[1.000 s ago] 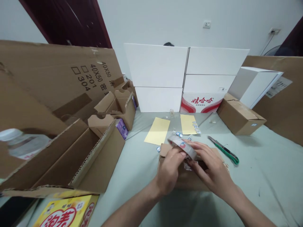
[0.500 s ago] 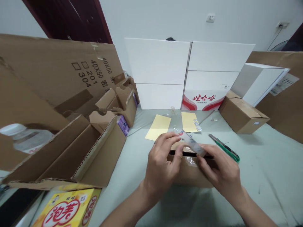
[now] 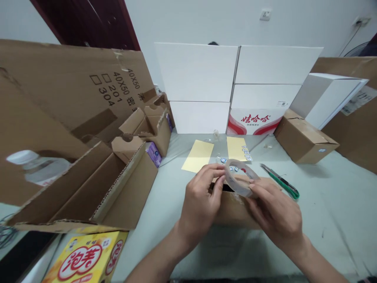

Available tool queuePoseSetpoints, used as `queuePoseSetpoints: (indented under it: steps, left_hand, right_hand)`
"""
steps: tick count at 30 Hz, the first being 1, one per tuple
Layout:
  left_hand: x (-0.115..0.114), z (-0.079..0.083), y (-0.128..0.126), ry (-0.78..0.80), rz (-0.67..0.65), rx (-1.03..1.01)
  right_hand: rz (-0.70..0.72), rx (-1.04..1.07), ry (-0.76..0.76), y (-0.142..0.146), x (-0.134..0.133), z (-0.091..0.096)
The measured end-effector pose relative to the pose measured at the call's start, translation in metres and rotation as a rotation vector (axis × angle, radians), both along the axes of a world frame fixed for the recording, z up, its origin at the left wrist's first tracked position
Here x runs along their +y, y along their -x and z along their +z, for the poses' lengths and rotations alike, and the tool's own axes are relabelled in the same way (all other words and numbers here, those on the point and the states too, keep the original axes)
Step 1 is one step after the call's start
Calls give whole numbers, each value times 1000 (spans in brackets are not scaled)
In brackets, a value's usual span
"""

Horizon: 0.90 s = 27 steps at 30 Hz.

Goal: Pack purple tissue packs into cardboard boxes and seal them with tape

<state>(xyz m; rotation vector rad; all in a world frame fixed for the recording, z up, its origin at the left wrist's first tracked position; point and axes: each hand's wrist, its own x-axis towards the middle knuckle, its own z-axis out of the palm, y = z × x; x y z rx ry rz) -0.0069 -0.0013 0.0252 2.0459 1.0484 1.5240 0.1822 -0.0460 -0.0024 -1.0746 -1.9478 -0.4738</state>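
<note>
Tape roll, clear, is being held up just below and right of frame centre, its ring tilting above a small cardboard box. Right hand is pinching the roll's right side, thumb and fingers closing on the band. Left hand is half curling, thumb and fingertips bunching at the roll's left edge; cannot tell whether it is actually gripping. Under the roll, the box is showing a dark gap along its top.

Surroundings: utility knife, green-handled, is lying right of the box on the pale green tabletop. Two yellow sheets are lying beyond the hands near frame centre, the left sheet looking plain, the right sheet carrying small stickers along its right edge. Brown carton is resting at the right of the frame. Open cardboard box is occupying the left, with a clear bottle leaning behind its far wall. Yellow package is sitting at lower left.
</note>
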Motion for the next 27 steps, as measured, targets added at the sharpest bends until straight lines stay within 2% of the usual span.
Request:
queuePoseSetpoints:
  steps: [4,8,10,12,14,16,18,20,24,27]
  left_hand:
    - [5,1,-2,67,-17,12]
    - [0,4,-6,-72,35,9]
    - [-6,6,-7,-87,37,-39]
    - [-10,9,-6,5,-5,-126]
    - [-13,11,-2,164,-72,-220]
    - [-12,12,2,328,-142,-271]
    - [-9,9,3,433,-199,-243]
    - [-6,4,1,465,-212,-155]
    - [0,-11,-9,376,-101,78]
    - [6,-20,-13,363,-65,246]
  right_hand:
    - [38,-23,-36,-2,-2,3]
    - [36,-74,-86,-5,-9,18]
    - [15,-112,-115,-8,-13,30]
    - [38,-124,-87,-13,-14,40]
    - [140,-57,15,-19,-13,46]
    - [285,44,140,-23,-13,46]
    - [355,106,213,-24,-16,43]
    - [301,112,241,-22,-23,40]
    - [85,117,288,-18,-33,40]
    - [16,158,324,-21,-33,40]
